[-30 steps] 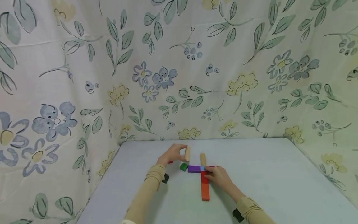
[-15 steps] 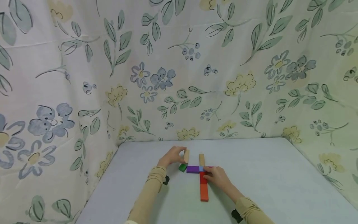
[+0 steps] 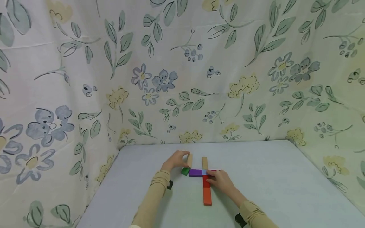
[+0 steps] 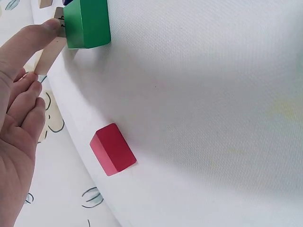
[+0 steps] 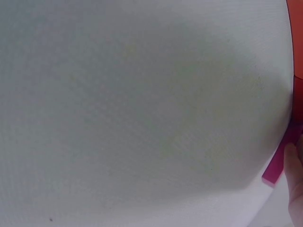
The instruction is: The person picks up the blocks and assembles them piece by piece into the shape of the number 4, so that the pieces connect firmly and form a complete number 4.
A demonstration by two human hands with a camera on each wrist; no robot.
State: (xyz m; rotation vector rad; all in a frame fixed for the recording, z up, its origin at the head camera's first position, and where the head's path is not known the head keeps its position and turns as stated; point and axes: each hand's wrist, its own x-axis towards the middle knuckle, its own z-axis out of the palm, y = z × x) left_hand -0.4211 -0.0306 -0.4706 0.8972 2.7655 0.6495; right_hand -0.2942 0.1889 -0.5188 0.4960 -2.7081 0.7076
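Observation:
My left hand [image 3: 175, 161] pinches a plain wooden block [image 3: 189, 160] between thumb and fingers. Close by lies a green block [image 3: 185, 171]; whether the two touch I cannot tell. In the left wrist view the thumb presses the wooden block [image 4: 53, 52] beside the green block [image 4: 87, 23]. My right hand [image 3: 223, 182] grips a magenta block [image 5: 279, 165], with its fingertips at the centre of a flat cross. Around that centre lie a purple block [image 3: 195, 173], a light blue one [image 3: 204, 172], a wooden one [image 3: 205, 163], a red one [image 3: 206, 181] and an orange one [image 3: 207, 196].
A small crimson block [image 4: 113, 150] lies apart on the white table [image 3: 273, 177]; the left hand hides it in the head view. Floral cloth [image 3: 159, 110] hangs behind the table and along its left side. Each wrist carries a dark camera.
My left hand has brought the wooden block slightly nearer, and the block now partly covers the green one. The crimson block has gone behind that hand. The right hand keeps its place.

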